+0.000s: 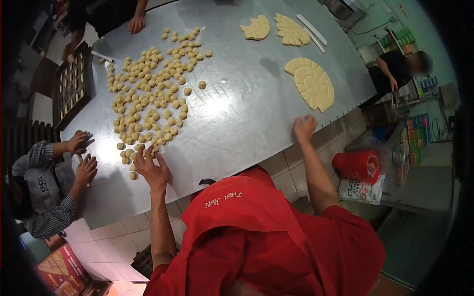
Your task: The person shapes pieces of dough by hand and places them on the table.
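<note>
My left hand (152, 168) is at the near edge of the many small pale dough balls (148, 93), with its fingers apart. Its fingertips reach the nearest balls; whether they press on one is hard to tell. Near the table's front edge, my right hand (305, 129) holds nothing visible, its fingers loosely bent and apart. Just beyond it lies a flat dough sheet (313, 84) scored with lines. Two cut dough pieces, one half-round (256, 28) and one with jagged edges (291, 30), rest farther back on the metal table (237, 128).
White rods (313, 32) lie at the back right. A dark tray (73, 86) of dough pieces stands at the left edge near a co-worker's hand. Another person's hands (84, 158) are at the left corner. A red bucket (356, 165) stands at right.
</note>
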`<control>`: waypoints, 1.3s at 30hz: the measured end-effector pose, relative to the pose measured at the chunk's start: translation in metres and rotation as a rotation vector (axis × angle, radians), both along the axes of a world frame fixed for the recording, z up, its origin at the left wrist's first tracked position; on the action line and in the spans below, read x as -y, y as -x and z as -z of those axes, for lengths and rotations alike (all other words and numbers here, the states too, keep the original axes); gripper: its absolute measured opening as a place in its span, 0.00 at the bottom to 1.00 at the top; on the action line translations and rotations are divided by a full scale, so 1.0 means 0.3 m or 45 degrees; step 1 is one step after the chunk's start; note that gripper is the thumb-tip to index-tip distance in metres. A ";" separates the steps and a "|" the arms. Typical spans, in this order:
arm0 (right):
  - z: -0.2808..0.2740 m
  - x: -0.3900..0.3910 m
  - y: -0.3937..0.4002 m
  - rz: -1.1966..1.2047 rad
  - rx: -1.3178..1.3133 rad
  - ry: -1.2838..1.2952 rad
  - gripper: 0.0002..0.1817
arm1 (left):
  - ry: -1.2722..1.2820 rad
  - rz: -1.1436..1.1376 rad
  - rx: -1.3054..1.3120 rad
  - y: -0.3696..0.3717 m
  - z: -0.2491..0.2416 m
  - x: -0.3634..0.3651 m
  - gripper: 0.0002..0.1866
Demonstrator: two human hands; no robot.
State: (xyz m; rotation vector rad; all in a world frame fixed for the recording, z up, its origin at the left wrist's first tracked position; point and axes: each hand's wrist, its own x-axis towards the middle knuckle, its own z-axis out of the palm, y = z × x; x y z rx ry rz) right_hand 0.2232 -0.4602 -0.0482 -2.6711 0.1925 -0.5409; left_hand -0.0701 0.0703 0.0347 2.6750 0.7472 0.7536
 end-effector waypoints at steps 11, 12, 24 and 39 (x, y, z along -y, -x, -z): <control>-0.185 0.242 -0.406 0.488 -0.243 -0.278 0.26 | 0.334 0.294 -0.012 -0.177 -0.041 0.401 0.15; -0.129 0.260 -0.393 0.395 -0.213 -0.311 0.25 | 0.325 0.276 -0.014 -0.184 -0.038 0.436 0.15; -0.211 -0.405 0.120 -1.289 -1.180 -1.528 0.20 | 2.006 0.254 0.244 -0.432 -0.080 0.797 0.17; -0.468 -0.776 0.280 -1.682 -1.362 -1.075 0.17 | 0.751 -0.376 0.389 -0.289 -0.139 0.712 0.25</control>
